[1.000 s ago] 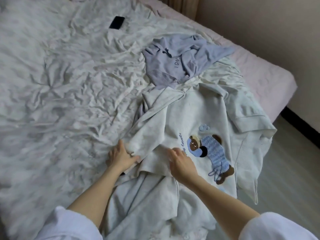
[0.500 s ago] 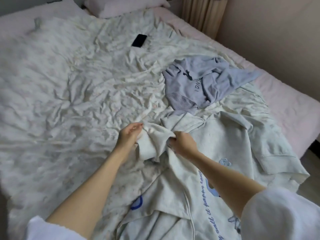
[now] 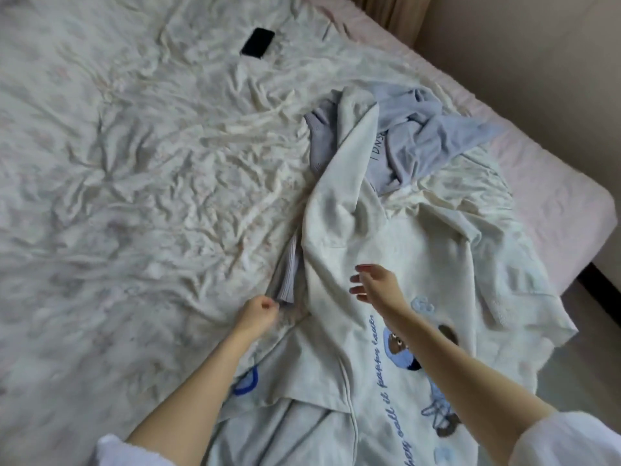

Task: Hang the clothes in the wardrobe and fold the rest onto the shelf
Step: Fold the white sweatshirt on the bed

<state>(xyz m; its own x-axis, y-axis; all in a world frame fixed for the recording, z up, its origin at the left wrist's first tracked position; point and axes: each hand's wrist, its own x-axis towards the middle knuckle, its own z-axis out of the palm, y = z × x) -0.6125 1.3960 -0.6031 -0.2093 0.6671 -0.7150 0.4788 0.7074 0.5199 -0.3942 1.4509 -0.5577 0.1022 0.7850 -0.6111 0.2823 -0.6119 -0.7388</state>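
The cream sweatshirt [image 3: 386, 250] lies spread on the bed [image 3: 134, 196]; it appears soft and limp. Left hand [image 3: 257, 312] pinches its ribbed cuff; right hand [image 3: 376, 284] hovers, fingers relaxed. Grip at shoulder seams.

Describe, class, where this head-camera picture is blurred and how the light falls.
Head view: soft, even daylight with no hard shadows or glare; motion blur smears the left hand, right hand and the sweatshirt sleeve; the phone stays fairly crisp; wide-angle bending shows at the bed edge.
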